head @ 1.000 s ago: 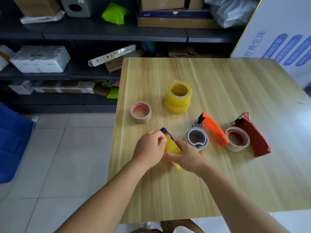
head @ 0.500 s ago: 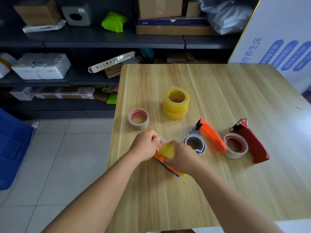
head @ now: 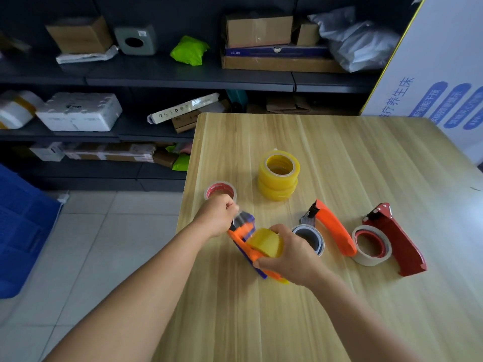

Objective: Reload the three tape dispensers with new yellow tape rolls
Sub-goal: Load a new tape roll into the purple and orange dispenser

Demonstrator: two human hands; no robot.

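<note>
**Yellow roll being seated in the orange-and-purple dispenser**

An orange-and-purple dispenser (head: 244,244) is being held just above the wooden table (head: 339,158), in front of and slightly left of the stack of yellow rolls (head: 278,176), which is being taken here as the landmark. The dispenser's rear end is being gripped by the right hand (head: 290,253), fingers curled around it and around the yellow roll (head: 266,242) that is being carried in the dispenser. The dispenser's front end is being pinched by the left hand (head: 218,215), fingers bunched tight there; whether a tape end is being held between them cannot be told.

To the left front of the stack, a red-cored roll (head: 220,191) is lying flat, partly being covered by the left hand. To the right front of the stack, an orange dispenser (head: 333,228) is lying on its side with a white-and-grey roll (head: 308,237) touching it. Further right of the stack, a dark red dispenser (head: 394,240) is lying on the table, a pale roll with a red core (head: 371,245) being seated in it.
</note>
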